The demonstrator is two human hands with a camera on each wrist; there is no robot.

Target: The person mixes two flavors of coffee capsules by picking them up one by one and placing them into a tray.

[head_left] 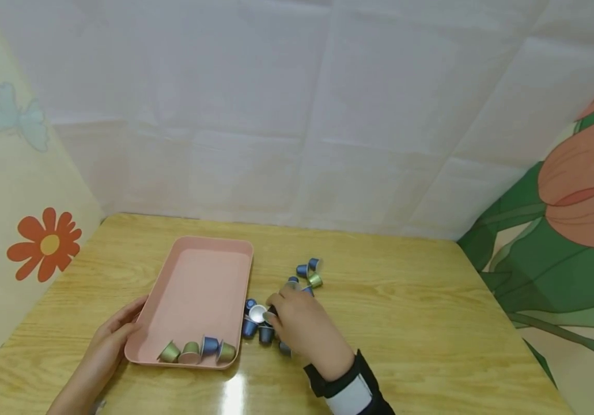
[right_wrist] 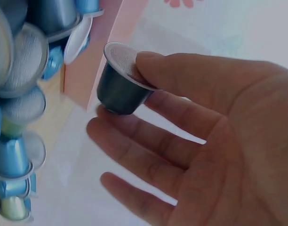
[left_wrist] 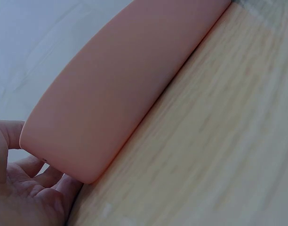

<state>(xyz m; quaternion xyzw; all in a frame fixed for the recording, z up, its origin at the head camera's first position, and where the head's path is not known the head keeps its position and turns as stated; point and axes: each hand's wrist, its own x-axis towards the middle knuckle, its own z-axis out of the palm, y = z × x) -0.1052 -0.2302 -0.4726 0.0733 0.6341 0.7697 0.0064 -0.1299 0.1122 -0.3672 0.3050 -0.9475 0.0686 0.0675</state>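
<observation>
In the right wrist view, my right hand (right_wrist: 200, 122) pinches a dark coffee capsule (right_wrist: 123, 94) between thumb and fingers, its silvery lid tilted upward. The head view puts this right hand (head_left: 302, 323) above a loose pile of capsules, beside the long side of a pink tray (head_left: 198, 288). My left hand (head_left: 112, 331) grips the tray's left edge, thumb at the rim and the other fingers against the outer wall (left_wrist: 111, 89). Several green capsules (head_left: 169, 352) and a blue capsule (head_left: 210, 345) lie along the tray's near end.
Blue and dark capsules (head_left: 265, 334) crowd against the tray's right side, partly hidden by my right hand. Farther back are more blue capsules (head_left: 302, 270) and a green capsule (head_left: 315, 280). A white sheet (head_left: 286, 115) hangs behind the wooden table (head_left: 405, 323).
</observation>
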